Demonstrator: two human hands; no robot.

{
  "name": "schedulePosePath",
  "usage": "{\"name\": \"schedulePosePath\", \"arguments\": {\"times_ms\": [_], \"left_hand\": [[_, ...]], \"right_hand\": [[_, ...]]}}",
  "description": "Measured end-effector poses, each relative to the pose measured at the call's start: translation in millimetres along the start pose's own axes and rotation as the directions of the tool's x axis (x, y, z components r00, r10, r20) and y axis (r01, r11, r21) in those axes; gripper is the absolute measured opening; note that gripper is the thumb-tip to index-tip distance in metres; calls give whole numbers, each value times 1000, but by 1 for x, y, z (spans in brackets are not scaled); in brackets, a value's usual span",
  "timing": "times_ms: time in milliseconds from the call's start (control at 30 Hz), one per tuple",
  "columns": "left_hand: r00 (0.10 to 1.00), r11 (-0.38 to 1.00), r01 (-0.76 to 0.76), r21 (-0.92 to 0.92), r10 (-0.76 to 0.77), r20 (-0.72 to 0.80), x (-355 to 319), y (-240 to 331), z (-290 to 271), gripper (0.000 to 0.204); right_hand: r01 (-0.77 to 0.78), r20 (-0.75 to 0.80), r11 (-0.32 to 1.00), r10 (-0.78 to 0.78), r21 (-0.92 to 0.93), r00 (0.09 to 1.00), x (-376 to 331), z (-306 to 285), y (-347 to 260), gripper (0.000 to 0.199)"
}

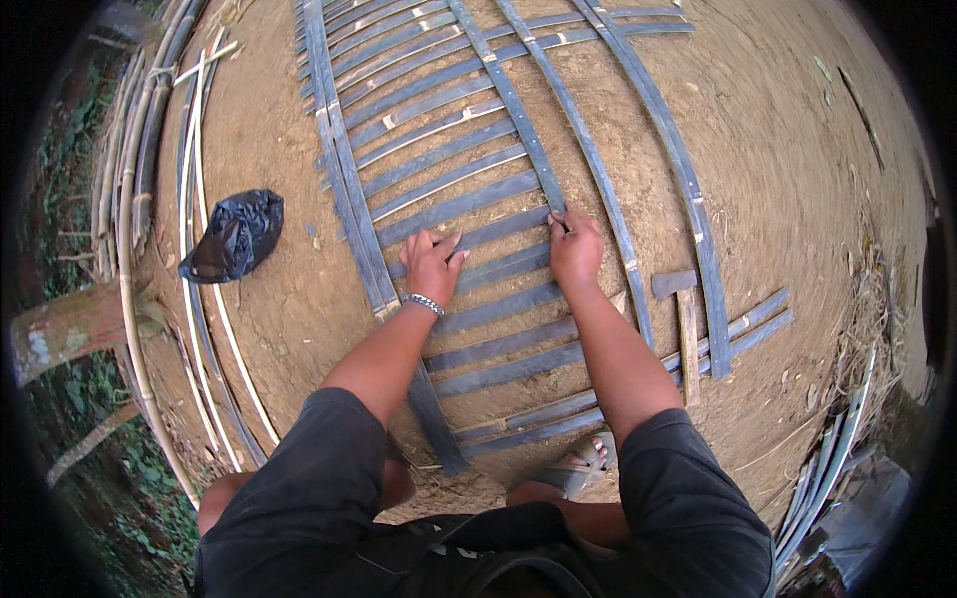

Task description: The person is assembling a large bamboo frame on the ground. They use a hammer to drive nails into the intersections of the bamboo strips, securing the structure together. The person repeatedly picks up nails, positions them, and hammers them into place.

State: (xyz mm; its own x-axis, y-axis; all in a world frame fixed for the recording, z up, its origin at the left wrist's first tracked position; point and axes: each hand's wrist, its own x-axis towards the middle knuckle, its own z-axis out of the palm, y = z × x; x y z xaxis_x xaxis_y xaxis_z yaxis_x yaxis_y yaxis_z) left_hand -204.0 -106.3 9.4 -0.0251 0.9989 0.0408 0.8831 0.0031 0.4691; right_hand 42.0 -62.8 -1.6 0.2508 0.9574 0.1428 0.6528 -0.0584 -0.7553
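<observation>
Left hand (431,267), fingers partly spread, lies over the crosswise slats (503,231); right hand (575,249), thumb and fingertips close together, meets the long strip (520,125) ahead, any pinched object indiscernible. A hatchet (688,334) lies to its right.

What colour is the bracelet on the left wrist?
The bracelet is silver, best seen in the head view.

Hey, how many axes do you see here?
1: the axe lies right of the right hand, between two long bamboo strips. Others may be hidden.
</observation>
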Motion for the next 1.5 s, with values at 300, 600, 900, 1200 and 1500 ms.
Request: {"name": "schedulePosePath", "arguments": {"times_ms": [300,600,900,1200,1500], "left_hand": [[999,998,-32,49,33,-22,2,0,1,42],[995,996,-64,68,69,-73,2,0,6,41],[998,999,-27,44,29,-51,2,-2,7,38],[912,916,-392,79,399,-96,40,44,9,46],[739,726,-654,-213,673,22,108,98,51,56]], "right_hand": [[94,4,995,-94,18,996,3,-10,-1,12],[112,-50,993,-110,37,993,-1,0,11,12],[163,-81,986,-165,-29,983,-1,3,10,8],[176,-69,983,-179,-42,981,1,0,12,9],[180,-30,982,-182,-59,983,1,0,13,11]]}}
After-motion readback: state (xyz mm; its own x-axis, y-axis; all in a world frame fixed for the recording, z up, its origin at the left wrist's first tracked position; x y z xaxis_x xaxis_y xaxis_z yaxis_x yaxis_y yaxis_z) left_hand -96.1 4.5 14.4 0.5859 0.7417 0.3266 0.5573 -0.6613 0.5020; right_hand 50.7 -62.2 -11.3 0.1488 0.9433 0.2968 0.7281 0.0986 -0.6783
